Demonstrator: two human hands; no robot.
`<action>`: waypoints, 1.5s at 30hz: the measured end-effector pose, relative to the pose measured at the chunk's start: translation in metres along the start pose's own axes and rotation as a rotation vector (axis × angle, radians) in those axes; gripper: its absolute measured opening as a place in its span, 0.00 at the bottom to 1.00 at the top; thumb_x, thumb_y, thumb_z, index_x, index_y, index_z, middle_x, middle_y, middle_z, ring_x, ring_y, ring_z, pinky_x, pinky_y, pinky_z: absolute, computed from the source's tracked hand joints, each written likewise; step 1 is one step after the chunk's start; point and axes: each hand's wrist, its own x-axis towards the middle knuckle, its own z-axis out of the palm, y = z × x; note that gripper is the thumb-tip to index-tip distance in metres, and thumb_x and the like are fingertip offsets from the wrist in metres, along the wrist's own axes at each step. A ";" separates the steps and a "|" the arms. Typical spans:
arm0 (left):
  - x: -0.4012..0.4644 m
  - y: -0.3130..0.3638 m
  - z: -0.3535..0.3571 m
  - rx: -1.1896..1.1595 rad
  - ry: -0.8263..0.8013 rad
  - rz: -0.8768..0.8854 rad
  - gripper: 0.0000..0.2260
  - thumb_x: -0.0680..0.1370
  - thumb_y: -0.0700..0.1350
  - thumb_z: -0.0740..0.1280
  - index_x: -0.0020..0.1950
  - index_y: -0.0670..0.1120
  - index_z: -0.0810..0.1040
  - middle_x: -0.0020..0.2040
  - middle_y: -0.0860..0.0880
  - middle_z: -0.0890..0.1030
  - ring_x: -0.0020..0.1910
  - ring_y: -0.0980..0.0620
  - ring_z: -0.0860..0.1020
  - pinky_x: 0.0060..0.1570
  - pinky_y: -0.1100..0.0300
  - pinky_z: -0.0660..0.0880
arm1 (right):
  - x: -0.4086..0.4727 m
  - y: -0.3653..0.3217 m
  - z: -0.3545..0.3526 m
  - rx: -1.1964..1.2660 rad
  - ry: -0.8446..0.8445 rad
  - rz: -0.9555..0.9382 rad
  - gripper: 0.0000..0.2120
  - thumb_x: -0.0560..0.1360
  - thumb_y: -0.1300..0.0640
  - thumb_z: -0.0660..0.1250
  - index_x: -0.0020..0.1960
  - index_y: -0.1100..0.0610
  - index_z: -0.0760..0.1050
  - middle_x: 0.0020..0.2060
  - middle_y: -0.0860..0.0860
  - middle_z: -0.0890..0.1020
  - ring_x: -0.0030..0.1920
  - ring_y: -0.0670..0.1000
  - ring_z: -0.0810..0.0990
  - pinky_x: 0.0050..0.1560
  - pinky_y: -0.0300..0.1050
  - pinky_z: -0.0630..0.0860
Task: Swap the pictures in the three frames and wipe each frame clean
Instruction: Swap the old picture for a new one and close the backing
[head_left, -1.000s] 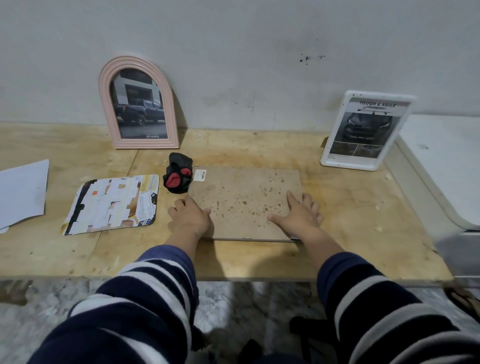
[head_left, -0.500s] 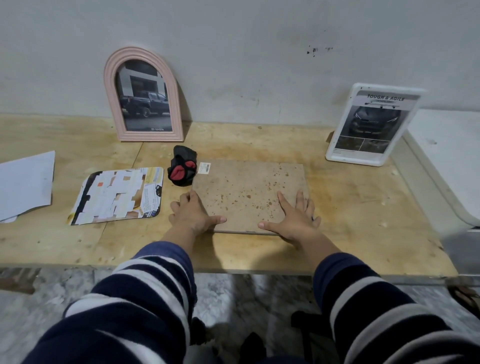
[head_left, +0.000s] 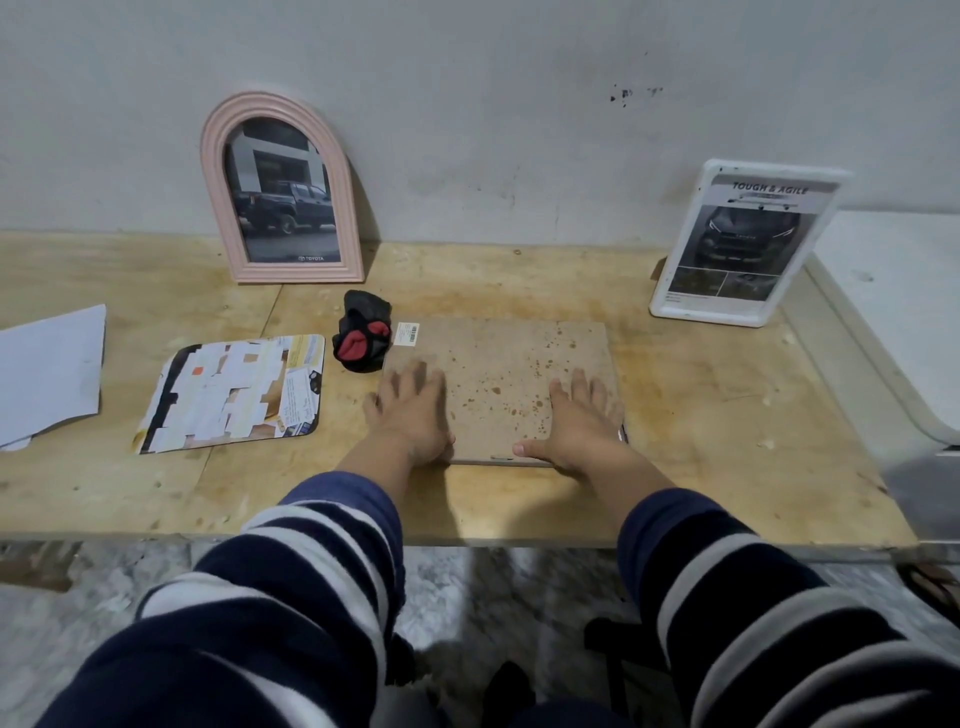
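On the wooden table (head_left: 701, 415), I have the third frame (head_left: 498, 384) lying face down, its brown backing up. My left hand (head_left: 410, 410) and right hand (head_left: 576, 421) press flat on it, fingers straight, probably steadying it so the backing can come off.

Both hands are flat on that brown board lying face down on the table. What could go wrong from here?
The board looks like a frame's back; if glass lies beneath, the pressing left hand and right hand might crack it. The black and red cloth touches the board's corner and may get shoved along. The loose picture lies close by the left hand, so a sweeping sleeve could crease it.
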 end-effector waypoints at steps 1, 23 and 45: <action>0.001 0.006 -0.001 -0.004 -0.035 0.064 0.42 0.71 0.49 0.73 0.78 0.55 0.51 0.79 0.50 0.42 0.77 0.41 0.41 0.73 0.41 0.43 | 0.002 -0.002 -0.003 0.020 -0.018 -0.023 0.52 0.69 0.36 0.70 0.79 0.53 0.41 0.77 0.56 0.37 0.77 0.60 0.37 0.76 0.60 0.42; 0.007 0.031 0.001 0.002 -0.164 0.056 0.44 0.69 0.57 0.74 0.77 0.56 0.53 0.78 0.50 0.48 0.75 0.42 0.49 0.71 0.44 0.56 | 0.011 -0.024 -0.007 0.139 -0.170 0.068 0.57 0.67 0.50 0.77 0.78 0.46 0.36 0.75 0.54 0.30 0.75 0.59 0.31 0.71 0.71 0.43; 0.039 0.120 0.016 0.219 -0.195 0.278 0.27 0.82 0.54 0.53 0.79 0.56 0.45 0.79 0.53 0.41 0.78 0.44 0.43 0.73 0.40 0.51 | -0.015 0.070 0.030 -0.078 0.404 0.051 0.34 0.70 0.60 0.51 0.77 0.50 0.57 0.55 0.54 0.73 0.53 0.57 0.72 0.43 0.48 0.64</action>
